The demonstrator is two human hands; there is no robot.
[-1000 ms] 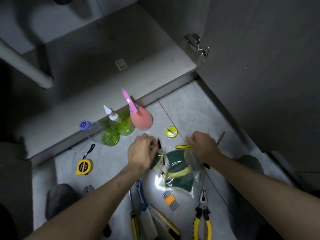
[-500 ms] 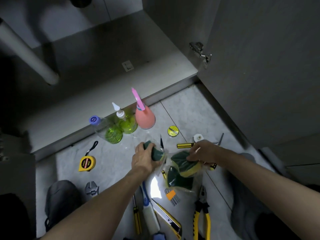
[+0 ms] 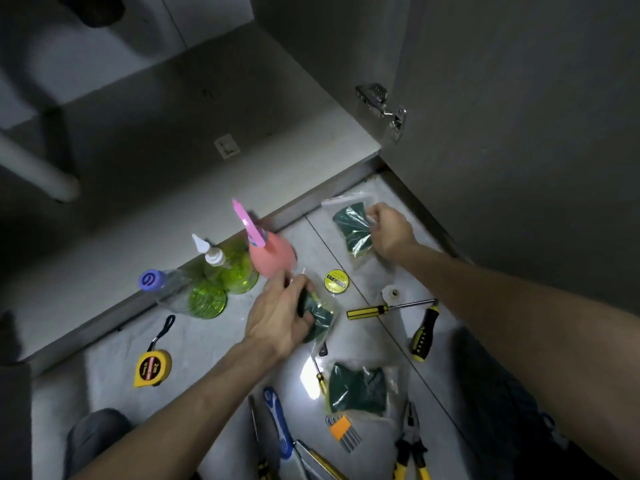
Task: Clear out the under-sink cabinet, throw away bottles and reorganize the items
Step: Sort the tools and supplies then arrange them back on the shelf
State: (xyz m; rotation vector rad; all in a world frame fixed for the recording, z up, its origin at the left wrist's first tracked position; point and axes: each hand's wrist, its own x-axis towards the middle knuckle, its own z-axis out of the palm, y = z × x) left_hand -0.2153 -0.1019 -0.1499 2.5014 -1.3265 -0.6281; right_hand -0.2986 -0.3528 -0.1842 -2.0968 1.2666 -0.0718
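Observation:
My right hand (image 3: 389,230) grips a clear bag with a green sponge (image 3: 353,228), held over the floor near the cabinet's right corner. A second bagged green sponge (image 3: 320,318) is in my left hand (image 3: 277,315), just in front of the pink spray bottle (image 3: 273,254). A third bagged sponge pack (image 3: 356,388) lies on the floor tiles below. Two green bottles (image 3: 235,268) and a clear bottle with a blue cap (image 3: 162,285) stand and lie along the cabinet's front edge.
The cabinet floor (image 3: 207,140) holds a white drain pipe (image 3: 38,171) at left; its door (image 3: 519,133) stands open at right. Tools lie on the tiles: yellow tape measure (image 3: 152,367), screwdrivers (image 3: 384,310), pliers (image 3: 410,452), hex keys (image 3: 343,431), a yellow round tin (image 3: 336,280).
My right hand has carried one bagged sponge up and right toward the cabinet corner. My left hand has kept its sponge and lifted slightly. One pack stayed on the floor.

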